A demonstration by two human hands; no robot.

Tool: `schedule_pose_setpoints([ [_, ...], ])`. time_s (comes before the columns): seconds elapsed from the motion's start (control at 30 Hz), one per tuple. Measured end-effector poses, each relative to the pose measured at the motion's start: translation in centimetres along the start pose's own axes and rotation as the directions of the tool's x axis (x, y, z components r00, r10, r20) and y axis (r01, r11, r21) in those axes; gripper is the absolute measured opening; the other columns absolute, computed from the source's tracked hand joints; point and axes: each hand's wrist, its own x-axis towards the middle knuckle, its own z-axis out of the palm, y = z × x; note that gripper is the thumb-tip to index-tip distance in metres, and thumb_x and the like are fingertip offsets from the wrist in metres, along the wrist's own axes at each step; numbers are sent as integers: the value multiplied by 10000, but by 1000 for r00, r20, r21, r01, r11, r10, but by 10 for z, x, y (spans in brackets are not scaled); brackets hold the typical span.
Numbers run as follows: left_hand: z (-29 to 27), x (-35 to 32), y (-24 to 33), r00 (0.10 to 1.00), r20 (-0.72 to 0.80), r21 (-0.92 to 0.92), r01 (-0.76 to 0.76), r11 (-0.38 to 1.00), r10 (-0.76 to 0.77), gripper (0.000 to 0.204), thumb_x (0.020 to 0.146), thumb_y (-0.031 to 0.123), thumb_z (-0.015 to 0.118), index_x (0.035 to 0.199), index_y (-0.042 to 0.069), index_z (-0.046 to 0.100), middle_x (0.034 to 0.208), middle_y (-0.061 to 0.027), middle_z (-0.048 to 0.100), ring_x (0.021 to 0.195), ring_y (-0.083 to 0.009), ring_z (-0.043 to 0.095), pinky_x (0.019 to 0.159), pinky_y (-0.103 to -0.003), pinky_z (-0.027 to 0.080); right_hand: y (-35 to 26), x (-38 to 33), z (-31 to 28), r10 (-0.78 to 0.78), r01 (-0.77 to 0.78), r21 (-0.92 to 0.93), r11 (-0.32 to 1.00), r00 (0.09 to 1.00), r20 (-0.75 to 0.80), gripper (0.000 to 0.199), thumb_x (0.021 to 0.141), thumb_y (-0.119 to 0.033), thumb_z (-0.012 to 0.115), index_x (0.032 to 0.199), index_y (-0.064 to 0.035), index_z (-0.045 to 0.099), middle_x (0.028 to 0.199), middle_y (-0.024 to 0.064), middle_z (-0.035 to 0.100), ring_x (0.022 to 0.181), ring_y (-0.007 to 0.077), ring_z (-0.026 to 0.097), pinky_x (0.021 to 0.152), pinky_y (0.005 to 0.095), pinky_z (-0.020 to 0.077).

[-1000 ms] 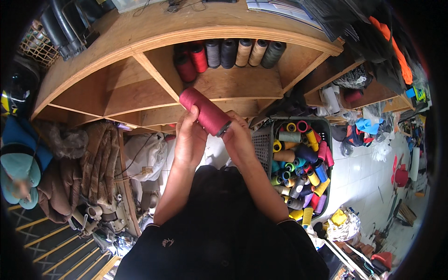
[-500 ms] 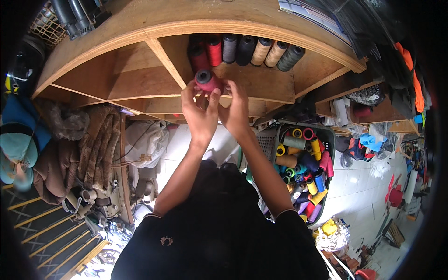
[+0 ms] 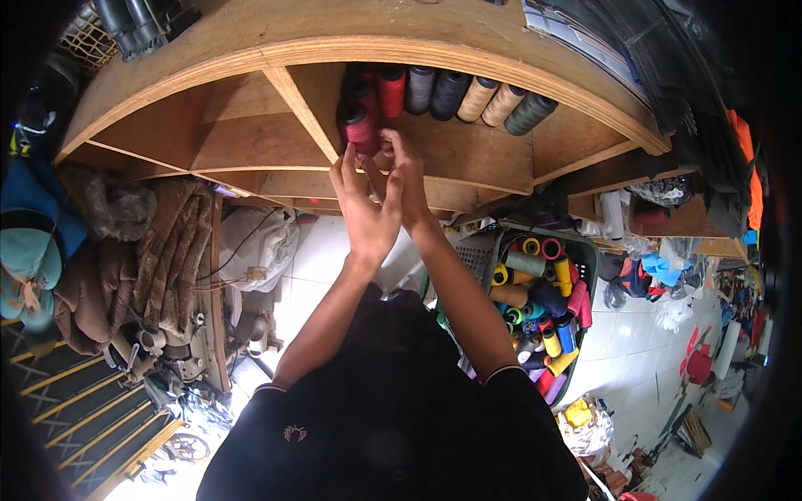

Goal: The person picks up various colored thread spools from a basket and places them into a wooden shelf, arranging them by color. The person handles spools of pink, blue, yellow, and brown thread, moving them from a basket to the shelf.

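Observation:
A crimson cone of thread (image 3: 361,129) with a black top stands upright in the left corner of a wooden shelf compartment, in front of a darker red cone. My left hand (image 3: 369,213) reaches up to the shelf's front edge, fingers stretched, the tips at the crimson cone's lower front. Close beside it is my right hand (image 3: 407,179), its bent fingers apart and just right of that cone. Whether the fingertips still touch the cone is hard to tell. Behind, a row holds a bright red cone (image 3: 391,92), grey and black ones, tan cones (image 3: 479,98) and a dark green-grey cone (image 3: 530,113).
A wooden divider (image 3: 301,113) bounds the compartment on the left. Below right, a dark green crate (image 3: 595,259) holds many coloured thread cones. At the left hang brown fabrics (image 3: 175,250), beside a white plastic bag (image 3: 255,242). White tiled floor (image 3: 622,342) lies beyond the crate.
The crimson cone has gone from between my hands, in front of the shelf, into the compartment's left corner, where it stands upright. My fingers have come loose from around it.

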Motion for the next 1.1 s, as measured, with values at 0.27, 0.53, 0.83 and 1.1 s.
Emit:
schedule_pose_setpoints([
  [0.27,2,-1,2,1000,6,19,-29,999,29,734,866,230,698,1419,-65,317,1297,-263,388,1212,-408,438,1032,-466,366,-7,-2,-6,29,-26,71,997,999,-43,501,792,-112,712,1233,30,520,1055,234,615,965,373,610,833,430,500],
  [0.53,-2,-3,-10,1000,18,-18,-6,1000,6,696,889,234,673,1414,-60,324,1277,-247,420,1216,-383,443,1052,-458,341,-4,-4,-4,98,-97,81,992,995,-10,474,795,-23,701,1242,10,551,1048,188,658,972,286,653,855,377,526],
  [0.83,-18,-7,5,981,17,94,-193,977,193,626,866,161,683,1378,-38,384,1242,-241,446,1162,-365,475,995,-444,381,-3,4,-17,412,-405,257,877,911,30,436,835,-12,681,1247,57,559,1063,142,672,924,163,639,786,282,534],
  [1.1,-39,14,37,958,-71,108,-268,957,276,357,808,61,717,1132,7,576,945,-110,564,801,-210,527,682,-340,421,-5,12,-19,77,-45,-206,978,986,151,743,694,-181,820,1302,75,478,1083,189,639,1030,294,601,902,385,483],
])
